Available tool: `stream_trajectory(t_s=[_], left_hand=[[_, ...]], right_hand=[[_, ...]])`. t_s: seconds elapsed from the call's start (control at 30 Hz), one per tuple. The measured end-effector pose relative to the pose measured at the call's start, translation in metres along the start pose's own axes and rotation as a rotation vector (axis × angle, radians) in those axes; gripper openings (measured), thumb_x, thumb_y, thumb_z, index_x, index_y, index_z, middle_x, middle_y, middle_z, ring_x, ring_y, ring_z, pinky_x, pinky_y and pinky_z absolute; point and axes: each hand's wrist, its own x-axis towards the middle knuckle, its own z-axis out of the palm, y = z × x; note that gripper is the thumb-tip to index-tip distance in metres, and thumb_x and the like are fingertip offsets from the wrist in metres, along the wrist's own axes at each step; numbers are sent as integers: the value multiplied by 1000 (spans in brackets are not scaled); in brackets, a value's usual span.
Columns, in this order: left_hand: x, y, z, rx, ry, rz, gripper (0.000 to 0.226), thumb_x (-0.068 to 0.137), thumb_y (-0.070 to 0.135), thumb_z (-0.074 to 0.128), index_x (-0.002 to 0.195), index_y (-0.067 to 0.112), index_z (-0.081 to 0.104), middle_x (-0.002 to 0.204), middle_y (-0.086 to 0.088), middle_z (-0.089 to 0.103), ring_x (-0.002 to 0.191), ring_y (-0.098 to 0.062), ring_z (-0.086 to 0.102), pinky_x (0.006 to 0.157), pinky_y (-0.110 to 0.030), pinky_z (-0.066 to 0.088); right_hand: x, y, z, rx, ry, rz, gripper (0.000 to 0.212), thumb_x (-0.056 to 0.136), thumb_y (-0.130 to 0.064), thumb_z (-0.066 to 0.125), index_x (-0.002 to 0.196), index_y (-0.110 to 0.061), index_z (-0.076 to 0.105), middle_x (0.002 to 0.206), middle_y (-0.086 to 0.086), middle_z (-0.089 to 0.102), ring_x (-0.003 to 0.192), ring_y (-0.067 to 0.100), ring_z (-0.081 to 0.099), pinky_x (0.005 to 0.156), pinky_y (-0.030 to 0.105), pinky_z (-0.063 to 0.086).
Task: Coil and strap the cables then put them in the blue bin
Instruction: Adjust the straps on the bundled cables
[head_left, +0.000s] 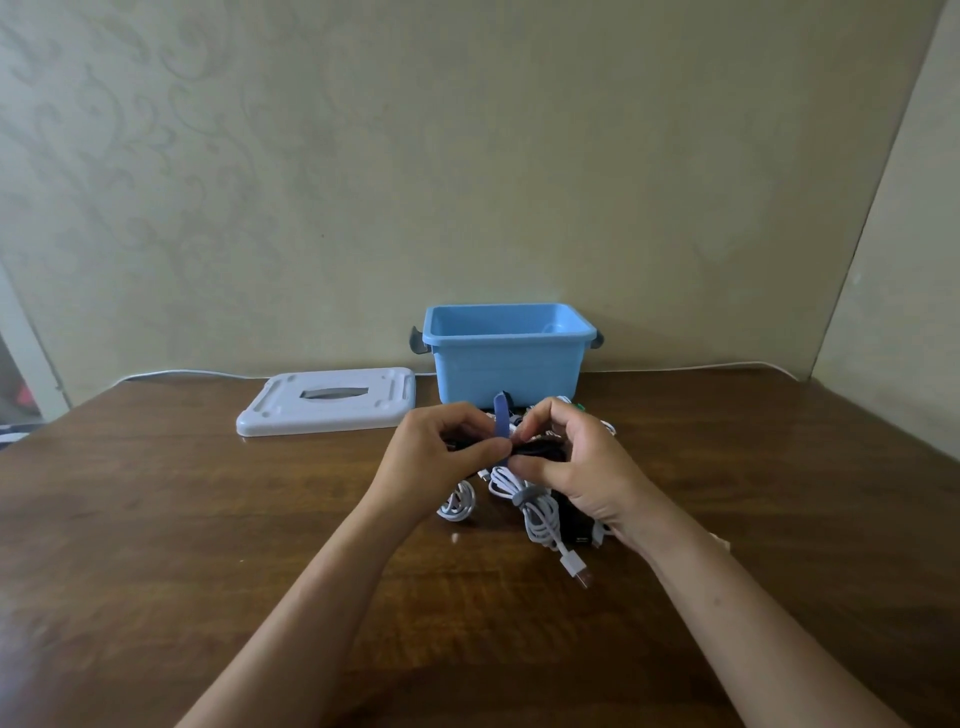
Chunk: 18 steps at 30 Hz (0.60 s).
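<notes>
Your left hand (431, 457) and right hand (576, 467) both pinch a coiled black cable (535, 450), with a dark blue strap (502, 423) standing up between your fingers, not yet closed. Below your right hand lies a white cable (535, 512) already tied with a grey strap. Beyond your hands, the open light-blue plastic bin (506, 358) looks empty, its path clear.

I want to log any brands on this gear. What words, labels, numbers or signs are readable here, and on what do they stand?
None can be read.
Light blue plastic bin: no label shows.
Pale grey plastic lid: moulded shapes only, no lettering.
White coiled cable with grey strap: plug bears no legible mark.
Dark cable bundle and blue strap, held by left hand and right hand: no print visible.
</notes>
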Motion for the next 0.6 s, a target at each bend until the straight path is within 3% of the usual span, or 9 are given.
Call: stream_trajectory(t_s=[0.1, 0.23, 0.4, 0.6], left_hand=[[0, 3, -1, -15, 39, 24, 8, 79, 12, 82, 79, 15, 74, 73, 1, 73, 67, -10, 67, 63, -20, 53], [-2, 4, -1, -30, 83, 42, 9, 79, 13, 82, 81, 12, 74, 76, -2, 74, 74, -20, 71, 71, -32, 59], [-1, 1, -1, -37, 34, 15, 10, 78, 14, 83, 84, 14, 74, 77, -3, 74, 76, -23, 72, 75, -38, 60], [0, -3, 1, -20, -5, -14, 10, 81, 17, 81, 87, 14, 73, 81, -2, 75, 80, -18, 73, 81, -41, 60]], right_hand=[[1, -2, 0, 69, -5, 73, 23, 86, -19, 80, 106, -21, 69, 104, -4, 74, 101, 13, 72, 89, 32, 59], [1, -5, -1, 270, -64, 219, 25, 93, -26, 69, 112, -9, 71, 98, 13, 77, 91, 28, 76, 84, 42, 63], [2, -1, -1, 245, -62, 181, 20, 92, -8, 70, 112, -3, 68, 95, 16, 77, 91, 29, 76, 83, 44, 63], [5, 6, -1, 92, -51, 115, 16, 90, -6, 74, 104, -14, 73, 94, 10, 77, 92, 26, 76, 87, 50, 61]])
